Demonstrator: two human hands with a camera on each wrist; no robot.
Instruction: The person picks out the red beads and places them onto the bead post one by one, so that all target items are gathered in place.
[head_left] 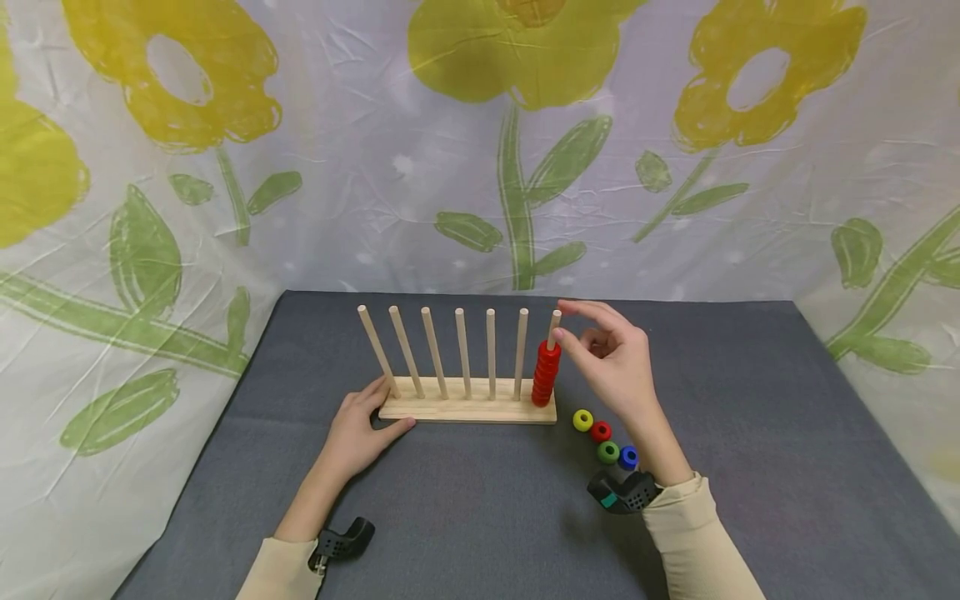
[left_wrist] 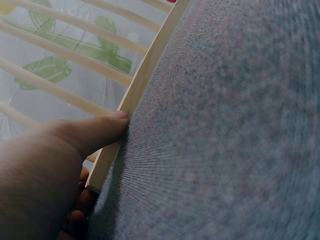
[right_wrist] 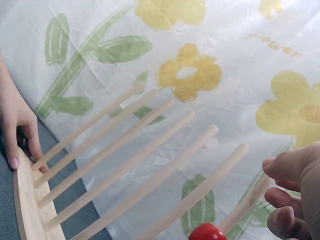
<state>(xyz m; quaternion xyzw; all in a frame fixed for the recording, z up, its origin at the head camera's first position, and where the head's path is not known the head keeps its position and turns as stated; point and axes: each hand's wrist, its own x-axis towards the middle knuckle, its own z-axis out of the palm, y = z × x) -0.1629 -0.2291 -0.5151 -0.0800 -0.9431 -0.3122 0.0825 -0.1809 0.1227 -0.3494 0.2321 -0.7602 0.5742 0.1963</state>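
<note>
A wooden peg board (head_left: 465, 408) with a row of upright pegs stands on the dark cloth. Several red beads (head_left: 546, 373) are stacked on its rightmost peg, whose tip rises above them. My left hand (head_left: 356, 429) grips the board's left end, the thumb (left_wrist: 107, 127) along the front edge and the other fingers around the end and behind. At the tip of the rightmost peg is my right hand (head_left: 618, 358), thumb and index finger parted beside it. No bead shows between them. In the right wrist view only the top red bead (right_wrist: 206, 232) shows.
Loose yellow (head_left: 582, 420), red (head_left: 601, 431), green (head_left: 608, 452) and blue (head_left: 628, 457) beads lie right of the board, near my right wrist. A flower-printed curtain (head_left: 352, 167) hangs behind the table. Each wrist carries a black camera (head_left: 347, 540).
</note>
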